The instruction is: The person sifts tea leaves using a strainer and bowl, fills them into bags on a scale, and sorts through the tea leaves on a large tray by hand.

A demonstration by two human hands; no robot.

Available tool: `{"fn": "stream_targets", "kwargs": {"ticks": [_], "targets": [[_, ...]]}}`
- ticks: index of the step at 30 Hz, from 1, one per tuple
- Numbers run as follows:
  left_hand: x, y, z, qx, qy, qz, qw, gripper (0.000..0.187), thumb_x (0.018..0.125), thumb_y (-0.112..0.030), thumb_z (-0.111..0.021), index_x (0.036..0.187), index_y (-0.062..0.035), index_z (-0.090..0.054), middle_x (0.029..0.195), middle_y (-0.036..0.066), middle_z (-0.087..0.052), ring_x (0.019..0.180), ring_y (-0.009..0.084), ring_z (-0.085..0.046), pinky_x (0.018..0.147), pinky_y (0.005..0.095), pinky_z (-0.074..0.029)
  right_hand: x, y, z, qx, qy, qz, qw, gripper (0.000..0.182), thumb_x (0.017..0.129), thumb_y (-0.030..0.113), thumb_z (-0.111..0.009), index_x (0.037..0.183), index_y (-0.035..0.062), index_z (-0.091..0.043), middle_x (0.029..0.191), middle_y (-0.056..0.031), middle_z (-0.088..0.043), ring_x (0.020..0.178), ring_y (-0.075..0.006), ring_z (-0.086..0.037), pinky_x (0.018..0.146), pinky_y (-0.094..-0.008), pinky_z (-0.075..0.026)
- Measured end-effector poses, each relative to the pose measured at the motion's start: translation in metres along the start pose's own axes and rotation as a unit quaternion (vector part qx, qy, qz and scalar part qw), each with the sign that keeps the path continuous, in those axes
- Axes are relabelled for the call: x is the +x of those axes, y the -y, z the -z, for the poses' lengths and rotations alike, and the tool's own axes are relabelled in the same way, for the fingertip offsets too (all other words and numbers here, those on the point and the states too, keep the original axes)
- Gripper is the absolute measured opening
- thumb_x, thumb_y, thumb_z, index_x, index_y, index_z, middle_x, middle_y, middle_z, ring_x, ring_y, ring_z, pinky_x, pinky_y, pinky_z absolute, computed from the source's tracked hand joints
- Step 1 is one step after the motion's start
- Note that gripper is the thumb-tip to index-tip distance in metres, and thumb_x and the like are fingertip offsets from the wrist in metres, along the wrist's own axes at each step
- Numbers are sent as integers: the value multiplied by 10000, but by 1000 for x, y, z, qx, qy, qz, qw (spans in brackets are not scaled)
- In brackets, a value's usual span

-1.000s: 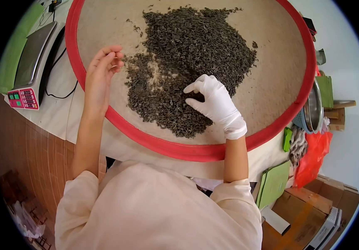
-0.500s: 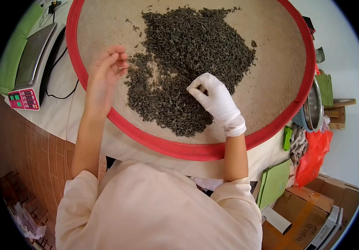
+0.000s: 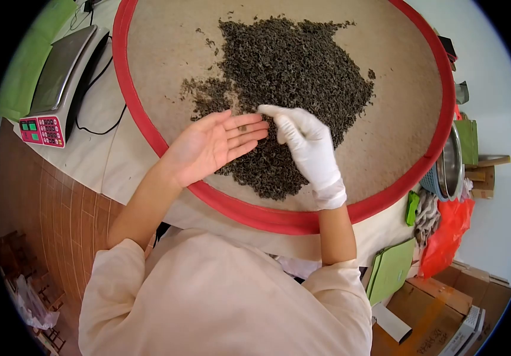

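Note:
A pile of dark, curled dried tea leaves (image 3: 303,65) is spread on a large round tray with a red rim (image 3: 137,113). My bare left hand (image 3: 208,142) is held palm up over the near left part of the pile, its fingers stretched out flat. One small greenish-brown leaf piece (image 3: 242,128) lies on those fingers. My right hand (image 3: 312,142), in a white glove, is just to the right, with its index finger extended toward the left fingertips and the thumb a little apart from it. Nothing shows between the gloved finger and thumb.
A digital scale (image 3: 59,77) stands on the cloth-covered table at the left, with its black cable beside the tray. At the right are a metal bowl (image 3: 451,157), a red plastic bag (image 3: 448,234) and green folders (image 3: 391,270). Cardboard boxes (image 3: 421,308) are stacked below.
My left hand has moved right and down from the tray's left side, turning palm up beside my right hand. The right hand has lifted off the leaves and straightened its index finger.

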State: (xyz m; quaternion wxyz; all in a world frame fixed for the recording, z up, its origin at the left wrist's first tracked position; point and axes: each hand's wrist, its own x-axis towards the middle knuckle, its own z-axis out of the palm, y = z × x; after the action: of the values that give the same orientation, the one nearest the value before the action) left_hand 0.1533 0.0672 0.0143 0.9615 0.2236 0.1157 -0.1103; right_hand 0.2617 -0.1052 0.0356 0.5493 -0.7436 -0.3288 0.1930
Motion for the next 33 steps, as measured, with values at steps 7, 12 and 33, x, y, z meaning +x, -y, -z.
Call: {"fn": "stream_targets", "kwargs": {"ticks": [7, 12, 33], "targets": [[-2, -2, 5, 74, -71, -147, 984, 492, 983, -232, -327, 1379, 60, -330, 1400, 167, -407, 1289, 231, -405, 1071, 327, -346, -1, -52, 20, -280, -1, 44, 959, 242, 909, 83, -497, 1103, 25, -630, 1010, -167, -632, 950, -341, -594, 872, -359, -466], [0, -9, 16, 3, -128, -200, 971, 432, 977, -180, -380, 1354, 31, -371, 1224, 96, -519, 1126, 159, -499, 981, 287, -411, -5, -27, 17, 83, 180, -102, 975, 310, 915, 34, -445, 1184, 38, -600, 1097, -42, -628, 945, -105, -566, 805, -240, -463], [-2, -8, 24, -62, -100, -221, 968, 331, 969, -49, -392, 1296, -2, -419, 929, 17, -480, 818, 113, -465, 740, 245, -432, 21, -68, 17, -503, -111, 26, 856, 974, 669, 440, -775, 1444, 144, -266, 1378, -274, -312, 1184, -454, -405, 950, -503, -405]]}}
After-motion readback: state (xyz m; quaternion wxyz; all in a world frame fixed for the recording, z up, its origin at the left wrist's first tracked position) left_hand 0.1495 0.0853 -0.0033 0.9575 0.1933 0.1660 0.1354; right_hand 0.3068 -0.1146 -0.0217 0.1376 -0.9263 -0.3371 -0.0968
